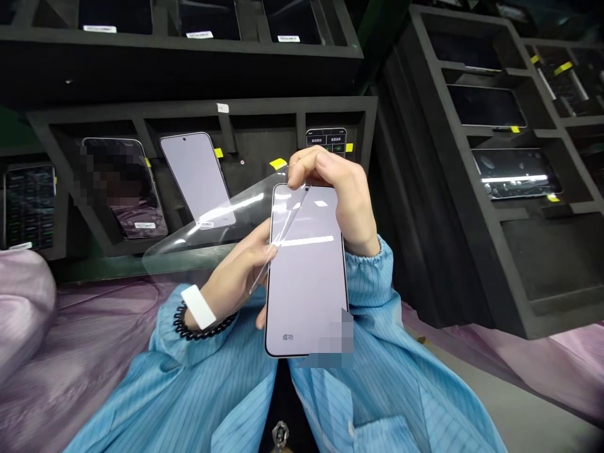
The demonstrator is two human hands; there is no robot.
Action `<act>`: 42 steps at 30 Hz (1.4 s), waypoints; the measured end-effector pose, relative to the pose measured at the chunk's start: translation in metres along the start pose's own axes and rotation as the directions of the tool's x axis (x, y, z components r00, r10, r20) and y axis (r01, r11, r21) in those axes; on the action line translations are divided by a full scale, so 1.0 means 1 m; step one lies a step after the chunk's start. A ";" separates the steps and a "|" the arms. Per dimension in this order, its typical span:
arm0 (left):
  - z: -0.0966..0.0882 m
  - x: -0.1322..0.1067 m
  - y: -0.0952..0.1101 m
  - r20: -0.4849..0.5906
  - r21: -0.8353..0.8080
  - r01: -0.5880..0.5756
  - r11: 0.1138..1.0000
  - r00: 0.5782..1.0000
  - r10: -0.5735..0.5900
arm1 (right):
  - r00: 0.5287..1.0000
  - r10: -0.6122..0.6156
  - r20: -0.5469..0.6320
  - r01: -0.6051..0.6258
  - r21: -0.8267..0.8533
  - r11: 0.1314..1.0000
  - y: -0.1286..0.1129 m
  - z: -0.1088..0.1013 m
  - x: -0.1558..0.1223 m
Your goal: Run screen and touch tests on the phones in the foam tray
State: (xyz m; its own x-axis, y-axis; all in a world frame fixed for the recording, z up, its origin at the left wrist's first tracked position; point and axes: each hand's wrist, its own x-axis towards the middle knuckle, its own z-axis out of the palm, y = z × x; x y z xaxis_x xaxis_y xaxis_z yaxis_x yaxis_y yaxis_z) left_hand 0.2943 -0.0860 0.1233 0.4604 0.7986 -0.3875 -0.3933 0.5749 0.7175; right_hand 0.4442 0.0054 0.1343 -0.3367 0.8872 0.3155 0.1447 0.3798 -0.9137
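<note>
One smartphone [306, 280], at centre, has its nine o'clock edge clamped by the left hand [240, 265]; the right hand [346, 190] pinches clear film [244, 209] towards twelve o'clock. Keeping that film taut should limit creasing.

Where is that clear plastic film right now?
In the head view, the clear film is at the fingers of the right hand, near the top of the lit phone, spreading leftward by the left hand.

Left hand [240, 267] lower, thumb [263, 254] extended; right hand [350, 189] higher, wrist [365, 241] bent, fingers [304, 165] curled.
</note>
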 end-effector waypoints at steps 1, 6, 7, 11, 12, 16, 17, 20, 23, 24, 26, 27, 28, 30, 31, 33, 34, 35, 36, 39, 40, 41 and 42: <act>-0.002 0.000 0.000 0.044 -0.016 0.004 1.000 0.999 -0.003 | 0.999 0.034 0.001 -0.034 0.021 0.999 0.001 0.000 0.001; -0.011 0.002 -0.003 0.195 -0.078 -0.022 0.997 0.980 0.037 | 0.996 0.082 0.033 -0.086 0.155 0.984 0.010 0.000 0.004; -0.011 0.003 -0.003 0.197 -0.076 -0.022 0.997 0.980 0.037 | 0.996 0.084 0.041 -0.089 0.170 0.981 0.011 0.000 0.004; -0.010 0.003 -0.002 0.212 -0.056 -0.007 0.998 0.977 0.019 | 0.996 0.053 0.070 -0.068 0.228 0.971 0.015 0.001 0.003; -0.009 0.003 -0.002 0.204 -0.046 -0.008 0.999 0.979 0.017 | 0.996 0.055 0.070 -0.070 0.233 0.970 0.015 0.000 0.003; -0.013 0.005 -0.003 -0.003 0.146 -0.153 0.977 0.988 0.155 | 0.988 0.071 -0.139 -0.036 0.240 0.970 0.015 -0.011 -0.003; -0.017 0.007 -0.003 -0.066 0.229 -0.215 0.949 0.970 0.235 | 0.970 0.053 -0.235 0.009 0.255 0.967 0.015 -0.016 -0.006; -0.033 0.017 0.006 -0.145 0.468 -0.345 0.814 0.878 0.456 | 0.890 0.016 -0.456 0.109 0.247 0.963 0.019 -0.031 -0.018; -0.051 0.041 0.020 -0.136 0.696 -0.384 0.607 0.760 0.636 | 0.836 0.024 -0.548 0.106 0.205 0.973 0.028 -0.040 -0.034; -0.057 0.050 0.025 -0.116 0.766 -0.382 0.517 0.709 0.696 | 0.829 0.032 -0.558 0.102 0.207 0.973 0.031 -0.041 -0.040; -0.068 0.069 0.032 -0.061 0.857 -0.367 0.362 0.625 0.778 | 0.824 0.062 -0.564 0.089 0.235 0.968 0.039 -0.042 -0.050; -0.073 0.078 0.034 -0.043 0.877 -0.357 0.322 0.609 0.792 | 0.825 0.083 -0.559 0.074 0.252 0.965 0.044 -0.042 -0.054; -0.078 0.084 0.034 -0.036 0.886 -0.346 0.308 0.611 0.790 | 0.826 0.104 -0.555 0.060 0.270 0.961 0.048 -0.042 -0.059; -0.087 0.094 0.030 -0.047 0.884 -0.326 0.336 0.653 0.756 | 0.827 0.142 -0.544 0.026 0.289 0.957 0.057 -0.042 -0.066; -0.091 0.097 0.027 -0.055 0.878 -0.315 0.360 0.680 0.731 | 0.828 0.159 -0.537 0.006 0.292 0.956 0.061 -0.042 -0.068; -0.099 0.100 0.019 -0.072 0.869 -0.283 0.406 0.740 0.669 | 0.834 0.190 -0.517 -0.037 0.290 0.956 0.069 -0.041 -0.072; -0.102 0.101 0.015 -0.077 0.866 -0.266 0.423 0.765 0.640 | 0.841 0.200 -0.504 -0.054 0.288 0.956 0.072 -0.041 -0.073; -0.105 0.102 0.011 -0.081 0.866 -0.252 0.433 0.783 0.617 | 0.849 0.205 -0.486 -0.067 0.287 0.956 0.074 -0.040 -0.074; -0.107 0.102 0.009 -0.082 0.866 -0.242 0.437 0.793 0.603 | 0.860 0.206 -0.467 -0.074 0.285 0.956 0.075 -0.038 -0.074; -0.106 0.100 0.006 -0.090 0.875 -0.231 0.426 0.786 0.611 | 0.890 0.188 -0.416 -0.082 0.259 0.962 0.074 -0.033 -0.071; -0.103 0.097 0.008 -0.101 0.878 -0.226 0.422 0.776 0.623 | 0.897 0.178 -0.406 -0.084 0.240 0.967 0.072 -0.032 -0.070; -0.099 0.093 0.010 -0.111 0.886 -0.221 0.409 0.753 0.648 | 0.902 0.166 -0.399 -0.084 0.217 0.973 0.070 -0.030 -0.069; -0.094 0.087 0.013 -0.119 0.900 -0.218 0.378 0.712 0.692 | 0.906 0.154 -0.394 -0.083 0.192 0.978 0.068 -0.029 -0.067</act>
State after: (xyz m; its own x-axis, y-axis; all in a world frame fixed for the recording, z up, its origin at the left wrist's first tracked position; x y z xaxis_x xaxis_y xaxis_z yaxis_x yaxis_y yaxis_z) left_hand 0.2545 0.0076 0.0450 -0.0390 0.9876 0.1523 0.4670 -0.1167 0.8765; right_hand 0.5033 -0.0212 0.0581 0.0833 0.9657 0.2460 -0.0093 0.2476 -0.9688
